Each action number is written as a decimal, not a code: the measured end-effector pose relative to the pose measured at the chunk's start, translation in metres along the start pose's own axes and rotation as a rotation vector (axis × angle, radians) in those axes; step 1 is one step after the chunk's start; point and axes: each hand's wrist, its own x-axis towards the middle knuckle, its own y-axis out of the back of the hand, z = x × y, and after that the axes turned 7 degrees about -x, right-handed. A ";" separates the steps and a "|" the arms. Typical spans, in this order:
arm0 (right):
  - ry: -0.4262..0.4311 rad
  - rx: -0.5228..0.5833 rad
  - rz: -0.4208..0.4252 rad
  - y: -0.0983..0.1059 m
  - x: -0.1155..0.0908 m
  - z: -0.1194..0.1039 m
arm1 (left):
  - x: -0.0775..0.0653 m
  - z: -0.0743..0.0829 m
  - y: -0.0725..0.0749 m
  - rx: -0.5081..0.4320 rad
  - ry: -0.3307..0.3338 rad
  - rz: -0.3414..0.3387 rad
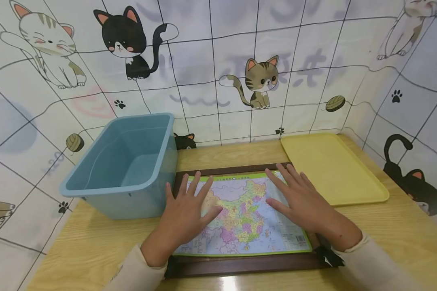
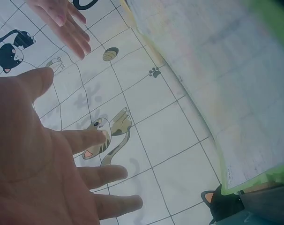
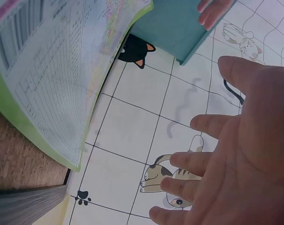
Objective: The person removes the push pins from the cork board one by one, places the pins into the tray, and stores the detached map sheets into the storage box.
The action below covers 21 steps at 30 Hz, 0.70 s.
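Note:
A map sheet (image 1: pixel 240 218) with a green border lies face up over a dark-framed board (image 1: pixel 240 262) on the table. Above the map's left part is my left hand (image 1: pixel 187 214), fingers spread and nearly straight. Over its right part, my right hand (image 1: pixel 302 198) spreads its fingers in the same way. Nothing is held by either hand. In the left wrist view the map (image 2: pixel 231 84) is apart from the fingers. The right wrist view shows a gap between the hand (image 3: pixel 217 154) and the map (image 3: pixel 62 79), with cork (image 3: pixel 20 154) under the map's edge.
A blue plastic tub (image 1: pixel 145 202) stands on the left of the table (image 1: pixel 76 250), close to the board. At the right lies a yellow tray (image 1: pixel 335 169). A wall covering (image 1: pixel 204 81) with cartoon cats rises behind the table. Black pieces (image 1: pixel 327 256) sit at the board's near corners.

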 end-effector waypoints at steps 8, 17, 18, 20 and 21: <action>-0.011 0.012 -0.027 -0.003 0.002 0.000 | 0.000 -0.001 -0.002 0.039 -0.027 0.000; 0.040 -0.005 0.083 0.001 0.003 -0.005 | -0.005 0.006 -0.002 0.015 -0.124 -0.089; 0.047 0.003 0.099 0.000 0.004 -0.006 | -0.007 0.007 -0.003 0.015 -0.141 -0.118; 0.053 0.031 0.120 0.000 0.006 -0.009 | -0.010 0.010 -0.005 -0.021 -0.171 -0.185; 0.050 0.044 0.124 -0.001 0.009 -0.011 | -0.011 0.012 -0.006 -0.035 -0.187 -0.216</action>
